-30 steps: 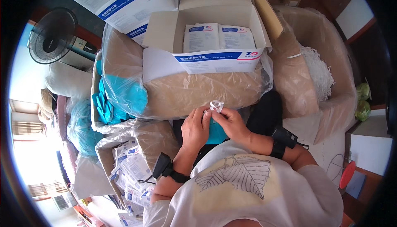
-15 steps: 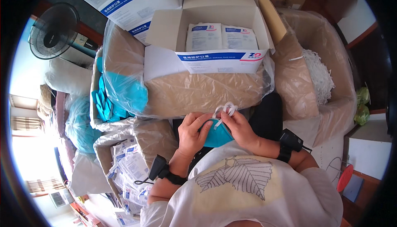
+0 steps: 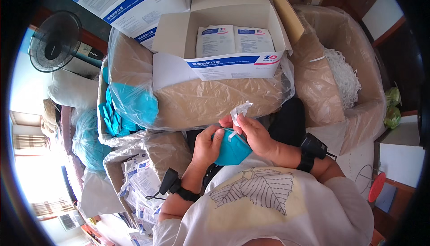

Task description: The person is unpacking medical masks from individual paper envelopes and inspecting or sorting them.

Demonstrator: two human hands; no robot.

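Observation:
A teal face mask (image 3: 233, 152) is held above my lap, its rounded body tilted down to the right. My left hand (image 3: 207, 147) pinches the mask's left edge between thumb and fingers. White ear straps (image 3: 242, 109) rise in a flattened bunch from my right hand (image 3: 257, 137), whose thumb and fingertips press on them. A short piece of white strap lies across the mask's upper edge, below my right fingertips. Part of the mask's upper edge is hidden behind the fingers.
Ahead, an open white carton (image 3: 233, 69) holds packed white pouches (image 3: 216, 41). At left, teal masks (image 3: 117, 114) fill a plastic-lined box, with loose pouches (image 3: 143, 179) in another below it. White straps (image 3: 344, 78) heap in a lined box at right. A fan (image 3: 54, 42) stands far left.
The looped straps above my right hand are now gathered into a flatter, upright bunch. The mask has turned and shows more of its teal face. My view has shifted slightly.

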